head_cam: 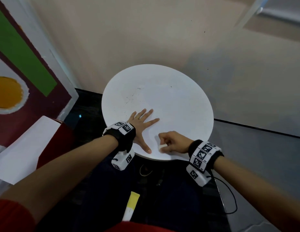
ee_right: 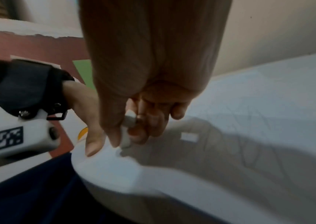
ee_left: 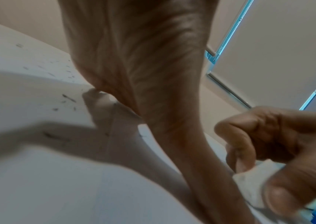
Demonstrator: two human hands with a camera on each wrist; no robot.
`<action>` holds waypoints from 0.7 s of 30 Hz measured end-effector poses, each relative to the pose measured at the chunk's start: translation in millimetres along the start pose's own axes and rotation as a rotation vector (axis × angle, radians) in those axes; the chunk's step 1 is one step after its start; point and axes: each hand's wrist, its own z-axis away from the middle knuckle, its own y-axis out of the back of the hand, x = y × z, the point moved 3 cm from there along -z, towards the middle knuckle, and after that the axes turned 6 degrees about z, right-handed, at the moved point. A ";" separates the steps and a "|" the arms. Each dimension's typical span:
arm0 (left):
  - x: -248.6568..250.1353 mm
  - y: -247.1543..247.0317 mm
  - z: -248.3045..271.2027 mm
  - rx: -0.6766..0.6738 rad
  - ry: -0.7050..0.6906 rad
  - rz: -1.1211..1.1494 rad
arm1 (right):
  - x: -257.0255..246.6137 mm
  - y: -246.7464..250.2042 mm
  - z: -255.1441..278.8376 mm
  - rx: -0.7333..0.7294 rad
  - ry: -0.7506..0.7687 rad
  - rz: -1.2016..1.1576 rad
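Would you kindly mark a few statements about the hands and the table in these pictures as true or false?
1. The left hand lies flat, fingers spread, on the round white table. True.
2. The right hand holds a pen. False: it pinches a small white eraser.
3. The eraser is at the far edge of the table. False: it is by the near edge, close to the left thumb.
4. Dark specks lie scattered on the table beyond the left hand. True.
5. The right hand's fingers are stretched out straight. False: they are curled round the eraser.
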 end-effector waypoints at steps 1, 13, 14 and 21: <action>0.0 -0.1 -0.4 -0.002 -0.002 0.000 | 1.3 1.4 0.4 0.000 -0.006 -0.020; 0.6 -0.1 -0.6 -0.016 -0.005 0.014 | -2.6 0.8 -7.5 0.195 -0.011 -0.008; 0.6 -0.5 -0.5 -0.015 -0.006 0.013 | -5.3 -4.9 -7.1 0.141 0.024 0.029; -1.7 -1.6 -2.7 -0.014 -0.009 0.019 | -6.2 1.3 -9.6 0.176 0.007 -0.005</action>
